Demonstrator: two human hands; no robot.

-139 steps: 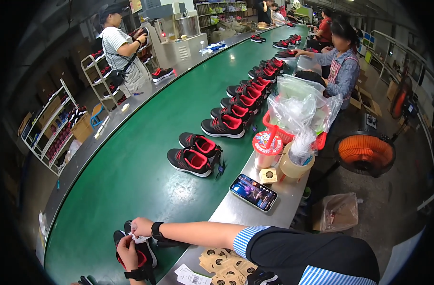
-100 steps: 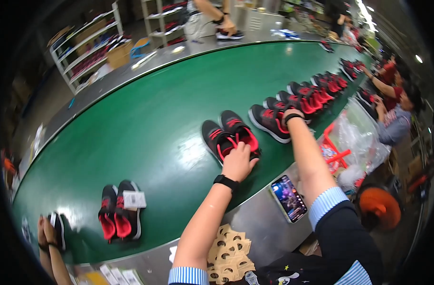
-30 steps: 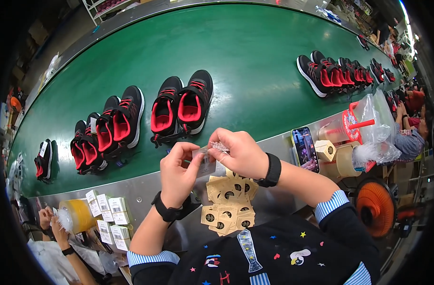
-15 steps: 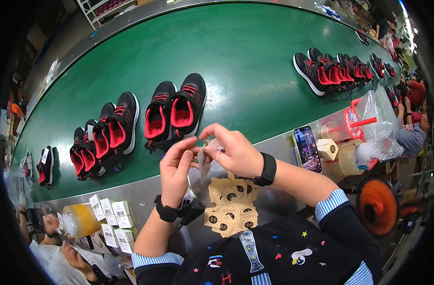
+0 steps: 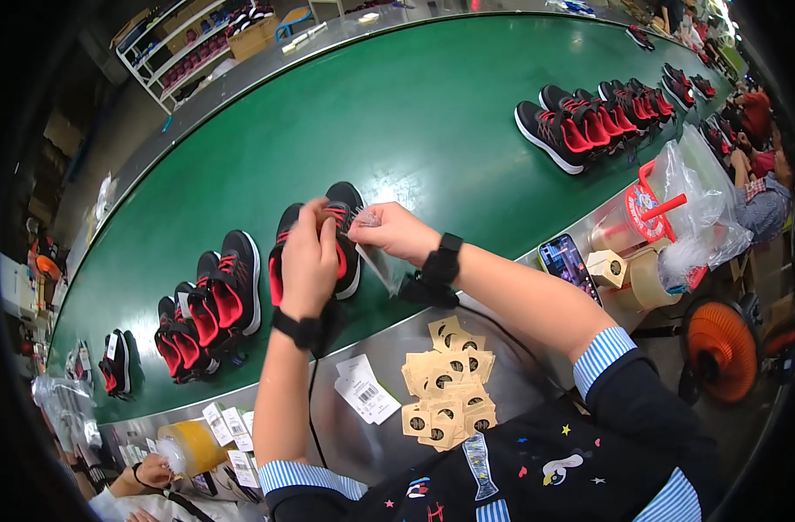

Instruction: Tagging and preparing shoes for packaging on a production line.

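Observation:
My right hand (image 5: 397,235) is closed in a pinch on a bunch of thin clear plastic tag loops (image 5: 369,217). Below its fingers hangs a pale, blurred hang tag (image 5: 382,268). My left hand (image 5: 307,265) is at the laces of a black-and-red sneaker pair. Its fingertips are bent and smeared, so what they hold, if anything, is hidden. The right sneaker (image 5: 346,195) shows beyond my hands; the left sneaker (image 5: 276,270) is partly covered by my left hand. Both stand on the green belt (image 5: 450,130).
More sneakers stand at left (image 5: 238,278) and far right (image 5: 550,135). Kraft-paper tags (image 5: 445,383) and white barcode tags (image 5: 365,391) lie on the metal edge. A phone (image 5: 567,265), a red-lidded cup (image 5: 632,222) and an orange fan heater (image 5: 719,348) are at right. A co-worker's hand (image 5: 154,470) shows lower left.
Both hands have moved forward from above the metal edge to the sneaker pair. White barcode tags now show beside the kraft tags. The view has shifted.

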